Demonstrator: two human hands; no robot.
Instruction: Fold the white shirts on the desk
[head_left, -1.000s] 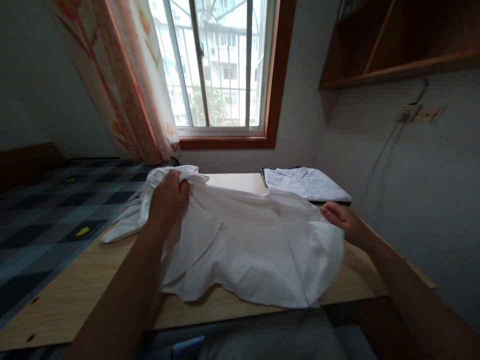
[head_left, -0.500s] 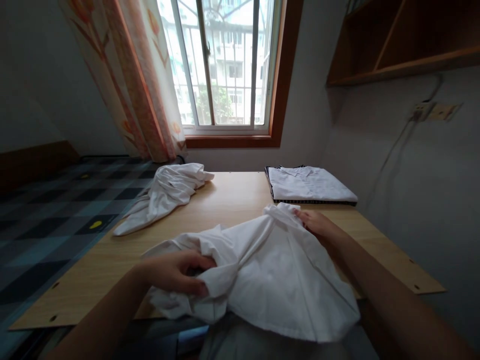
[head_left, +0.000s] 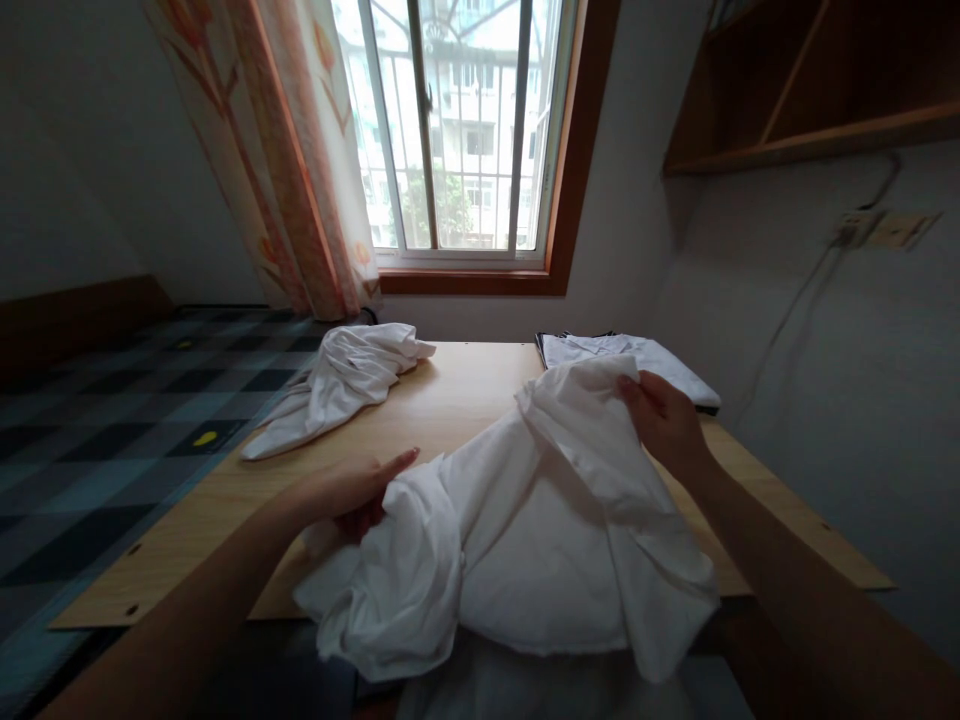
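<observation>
A rumpled white shirt (head_left: 540, 560) hangs between my hands over the table's near edge, its lower part drooping below the board. My right hand (head_left: 667, 420) pinches its upper right corner between thumb and fingers, lifted above the tabletop. At the left, my left hand (head_left: 360, 495) grips the bunched cloth; the thumb points out along it, and the other fingers are curled and partly hidden by folds. The fabric is creased and twisted between the two holds.
Another crumpled white garment (head_left: 352, 385) lies at the table's far left. A folded white shirt (head_left: 660, 370) sits on dark cloth at the far right, partly covered from view. The wooden table (head_left: 480, 375) adjoins a checked bed (head_left: 90, 430). A shelf (head_left: 825, 140) juts from the right wall.
My right hand has risen, lifting its corner of the shirt higher. My left hand has shifted slightly left and up, its thumb now stretched out. The view has tilted slightly.
</observation>
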